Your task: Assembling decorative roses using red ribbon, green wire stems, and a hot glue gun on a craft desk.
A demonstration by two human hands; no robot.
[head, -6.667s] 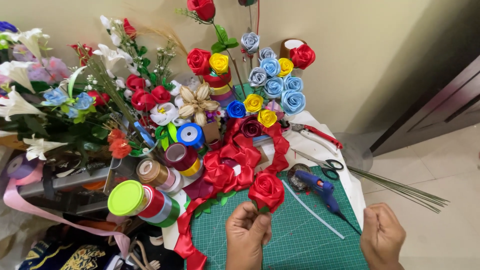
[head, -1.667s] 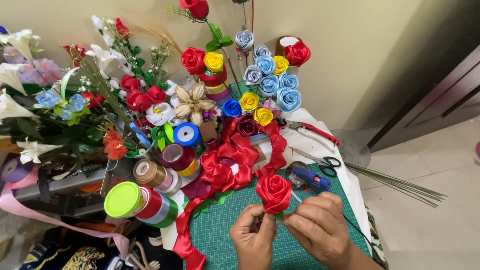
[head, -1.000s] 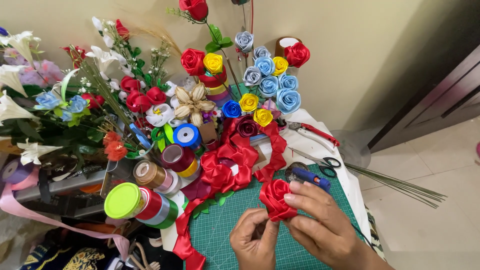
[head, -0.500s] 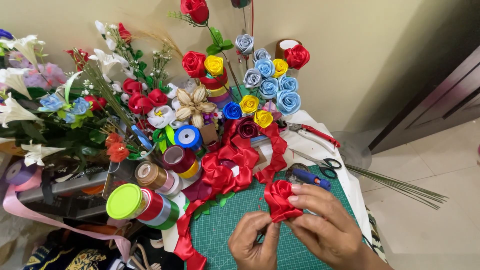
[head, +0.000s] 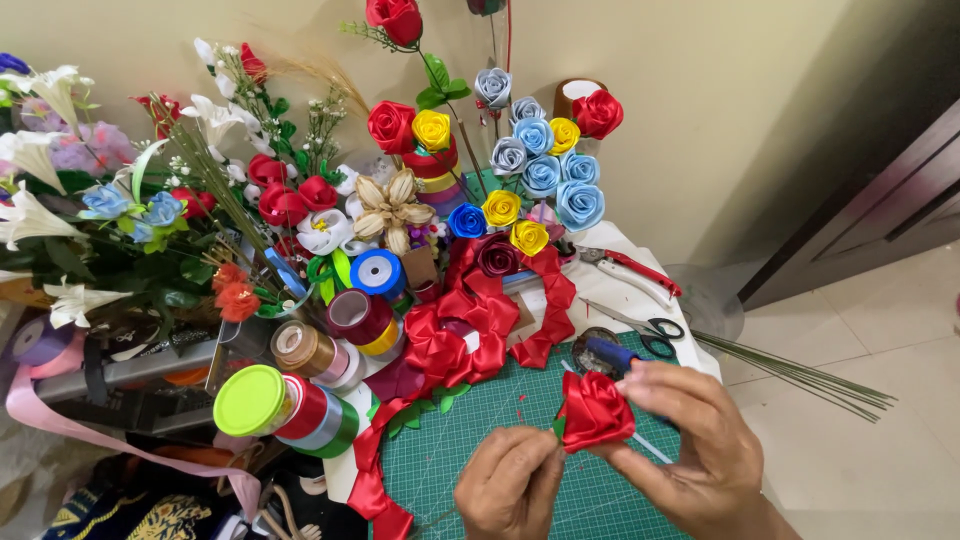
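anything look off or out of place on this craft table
Two things stand out. A pink ribbon has come unrolled and trails off the left edge. A bundle of green wire stems sticks out past the table's right edge over the floor. The red ribbon rose in both hands looks intact.

White-covered table (head: 610,262) bearing a green gridded cutting mat (head: 470,440). On the cloth: red-handled pliers (head: 630,267), black-handled scissors (head: 650,332), stacked ribbon spools (head: 310,385). On the mat: blue glue gun (head: 612,353), trailing red ribbon (head: 375,470). Green wire stems (head: 800,375) overhang the table's far edge.
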